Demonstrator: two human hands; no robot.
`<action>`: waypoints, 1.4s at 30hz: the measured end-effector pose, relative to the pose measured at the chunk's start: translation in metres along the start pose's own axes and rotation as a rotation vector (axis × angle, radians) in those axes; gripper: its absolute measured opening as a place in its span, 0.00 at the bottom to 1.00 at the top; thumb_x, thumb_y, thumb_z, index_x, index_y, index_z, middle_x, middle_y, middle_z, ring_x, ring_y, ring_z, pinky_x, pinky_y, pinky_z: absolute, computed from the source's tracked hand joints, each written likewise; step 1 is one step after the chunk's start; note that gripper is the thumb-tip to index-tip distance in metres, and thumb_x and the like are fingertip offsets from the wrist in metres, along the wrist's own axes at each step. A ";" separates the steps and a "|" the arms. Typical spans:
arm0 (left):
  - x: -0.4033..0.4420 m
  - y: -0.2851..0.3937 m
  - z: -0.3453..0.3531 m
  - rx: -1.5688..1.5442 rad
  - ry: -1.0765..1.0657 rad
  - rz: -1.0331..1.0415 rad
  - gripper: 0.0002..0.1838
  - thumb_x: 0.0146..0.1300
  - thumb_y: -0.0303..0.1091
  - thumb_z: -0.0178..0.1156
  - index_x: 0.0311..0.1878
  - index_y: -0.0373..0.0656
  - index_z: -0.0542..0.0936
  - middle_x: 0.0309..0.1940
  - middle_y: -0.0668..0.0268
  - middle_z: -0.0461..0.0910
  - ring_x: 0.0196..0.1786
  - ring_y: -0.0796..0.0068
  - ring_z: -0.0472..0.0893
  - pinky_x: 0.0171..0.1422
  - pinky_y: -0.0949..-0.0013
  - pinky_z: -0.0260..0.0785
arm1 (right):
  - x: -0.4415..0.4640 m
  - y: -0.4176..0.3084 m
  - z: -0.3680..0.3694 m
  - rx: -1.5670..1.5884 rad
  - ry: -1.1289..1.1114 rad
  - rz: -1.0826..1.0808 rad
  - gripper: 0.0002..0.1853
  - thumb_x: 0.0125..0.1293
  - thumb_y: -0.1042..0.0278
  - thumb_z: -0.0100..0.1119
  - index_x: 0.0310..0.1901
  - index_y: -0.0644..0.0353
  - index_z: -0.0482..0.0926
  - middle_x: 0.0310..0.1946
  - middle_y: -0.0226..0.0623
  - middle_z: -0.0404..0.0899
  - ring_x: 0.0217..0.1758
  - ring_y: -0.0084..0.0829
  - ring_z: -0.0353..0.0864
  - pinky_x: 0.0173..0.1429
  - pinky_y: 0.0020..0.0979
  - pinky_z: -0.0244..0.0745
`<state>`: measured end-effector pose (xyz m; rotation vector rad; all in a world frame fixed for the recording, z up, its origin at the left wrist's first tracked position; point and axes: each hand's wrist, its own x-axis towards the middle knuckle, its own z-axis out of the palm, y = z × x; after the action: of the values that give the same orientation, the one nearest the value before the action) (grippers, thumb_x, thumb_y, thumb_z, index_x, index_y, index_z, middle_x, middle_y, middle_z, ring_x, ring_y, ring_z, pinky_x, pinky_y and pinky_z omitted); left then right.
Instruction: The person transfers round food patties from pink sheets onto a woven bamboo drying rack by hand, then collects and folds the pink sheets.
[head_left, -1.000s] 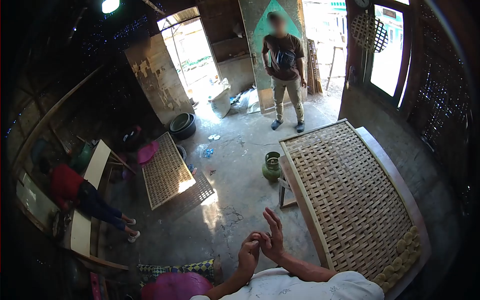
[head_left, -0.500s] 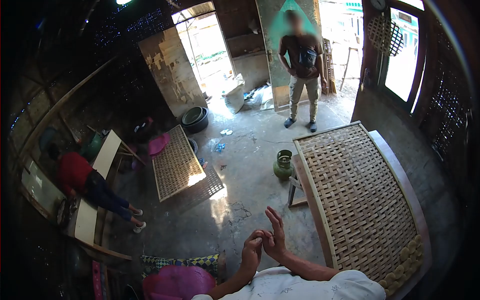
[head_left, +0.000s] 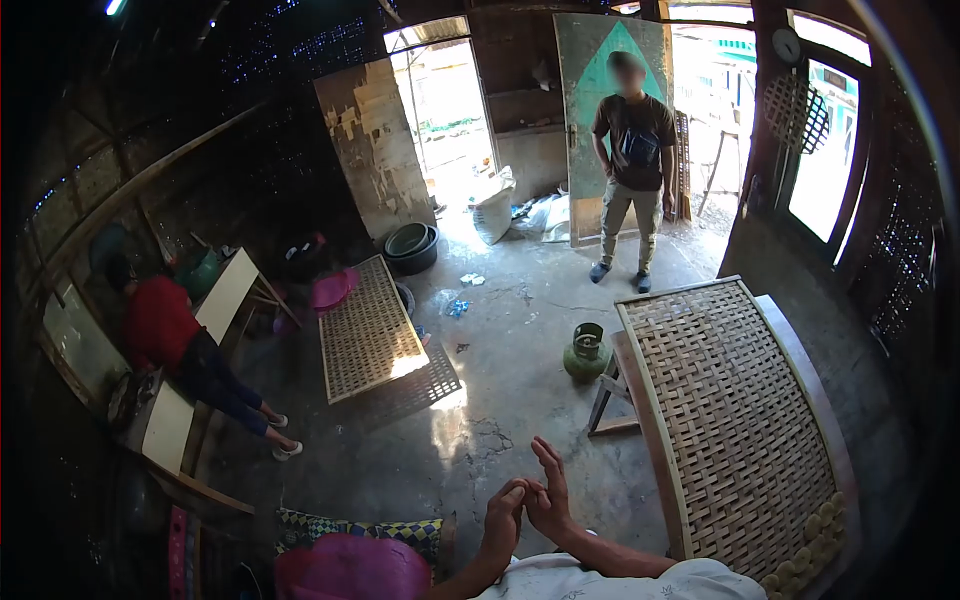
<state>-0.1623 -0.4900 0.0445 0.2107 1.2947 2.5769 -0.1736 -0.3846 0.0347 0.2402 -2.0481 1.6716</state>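
Note:
My left hand [head_left: 503, 512] and my right hand [head_left: 547, 497] meet in front of my body at the lower middle. The left fingers are closed on a finger or the thumb of the right hand; which one I cannot make out. Several right fingers point up, stretched out, and that hand holds no object. To the right lies a woven bamboo tray [head_left: 738, 400] on a stand, with round, flat, pale pieces [head_left: 795, 565] along its near right edge. A pink plastic item [head_left: 365, 570] lies over a patterned cushion [head_left: 400, 530] at the lower left.
A green gas cylinder [head_left: 586, 355] stands beside the stand's wooden leg. Another woven tray [head_left: 372, 335] leans at mid left, near dark tubs [head_left: 412, 250]. A person in red [head_left: 165, 320] bends over a long bench [head_left: 215, 305]. Another person [head_left: 632, 150] stands by the door.
The view has tilted up and turned slightly left, so the room appears lower and farther right. My hands stay joined. The standing person's head and arms have shifted slightly.

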 end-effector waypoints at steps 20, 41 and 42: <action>-0.047 0.017 -0.095 0.363 -0.258 -0.299 0.19 0.55 0.20 0.56 0.51 0.33 0.82 0.44 0.63 0.84 0.45 0.79 0.79 0.55 0.73 0.70 | -0.041 0.003 -0.006 0.175 -0.653 0.568 0.39 0.53 0.58 0.68 0.69 0.51 0.68 0.71 0.39 0.60 0.74 0.37 0.59 0.74 0.43 0.57; 0.015 -0.038 0.009 0.746 -0.381 -0.249 0.19 0.54 0.21 0.58 0.52 0.35 0.83 0.39 0.64 0.85 0.40 0.82 0.81 0.48 0.75 0.74 | -0.022 0.040 -0.130 -0.024 -0.532 0.426 0.41 0.52 0.51 0.70 0.67 0.54 0.68 0.70 0.45 0.62 0.73 0.44 0.61 0.73 0.41 0.60; 0.020 -0.044 0.019 0.742 -0.401 -0.274 0.20 0.54 0.21 0.58 0.52 0.35 0.82 0.40 0.64 0.85 0.40 0.82 0.81 0.48 0.76 0.74 | -0.023 0.042 -0.143 -0.036 -0.508 0.428 0.41 0.52 0.51 0.70 0.67 0.54 0.68 0.70 0.44 0.62 0.73 0.44 0.61 0.72 0.40 0.61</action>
<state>-0.1702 -0.4451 0.0209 0.5939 1.8785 1.6237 -0.1356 -0.2418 0.0063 0.2454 -2.6500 1.9726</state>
